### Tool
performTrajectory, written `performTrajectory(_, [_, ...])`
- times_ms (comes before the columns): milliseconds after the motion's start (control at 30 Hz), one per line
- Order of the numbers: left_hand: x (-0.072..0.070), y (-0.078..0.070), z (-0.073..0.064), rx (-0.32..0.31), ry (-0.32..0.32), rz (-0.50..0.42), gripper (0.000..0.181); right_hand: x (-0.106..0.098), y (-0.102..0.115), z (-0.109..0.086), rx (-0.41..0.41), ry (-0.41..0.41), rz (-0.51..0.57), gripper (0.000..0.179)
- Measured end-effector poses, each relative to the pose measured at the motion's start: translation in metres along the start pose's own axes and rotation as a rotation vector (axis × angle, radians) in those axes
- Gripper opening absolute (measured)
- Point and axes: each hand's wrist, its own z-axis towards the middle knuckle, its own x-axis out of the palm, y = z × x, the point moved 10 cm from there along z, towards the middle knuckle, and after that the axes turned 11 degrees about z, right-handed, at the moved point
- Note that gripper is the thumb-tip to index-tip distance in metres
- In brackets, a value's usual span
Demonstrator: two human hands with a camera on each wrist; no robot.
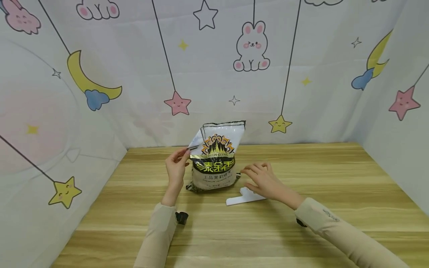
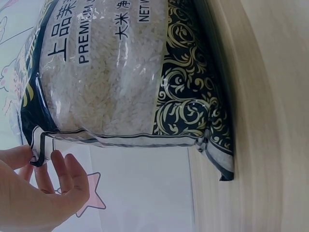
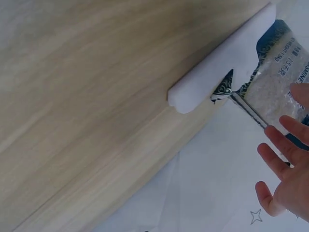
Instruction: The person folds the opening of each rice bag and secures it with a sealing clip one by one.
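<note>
The wooden table [image 1: 110, 223] bears the upright rice bag [image 1: 216, 167]. The left hand [image 1: 177, 167] pinches the bag's left edge; the right hand [image 1: 263, 180], fingers loosely spread, is beside its right edge, contact hard to judge. Before the bag lies a white strip [image 1: 239, 200].

Left sleeve [image 1: 155, 234] and right sleeve [image 1: 355, 238] are long, beige, softly creased. Right sleeve bears a small grey motif [image 1: 331, 215] near its cuff [image 1: 304, 210], too small to read. A black, blocky piece [image 1: 182, 217] shows at left cuff [image 1: 167, 210]; second black piece [image 1: 301, 222], mostly hidden, under right cuff.
</note>
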Motion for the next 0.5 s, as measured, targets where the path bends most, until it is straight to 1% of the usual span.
performTrajectory(233, [0.0, -0.001, 0.0, 0.002, 0.002, 0.008, 0.025, 0.013, -0.003, -0.007, 0.01, 0.084, -0.008, 0.038])
performTrajectory(400, [0.0, -0.001, 0.0, 0.007, 0.0, 0.001, 0.023, 0.021, -0.002, -0.012, 0.002, 0.125, -0.019, 0.04])
performTrajectory(500, [-0.001, -0.001, 0.0, 0.006, -0.001, 0.003, 0.023, 0.025, -0.002, -0.014, 0.014, 0.15, -0.011, 0.04])
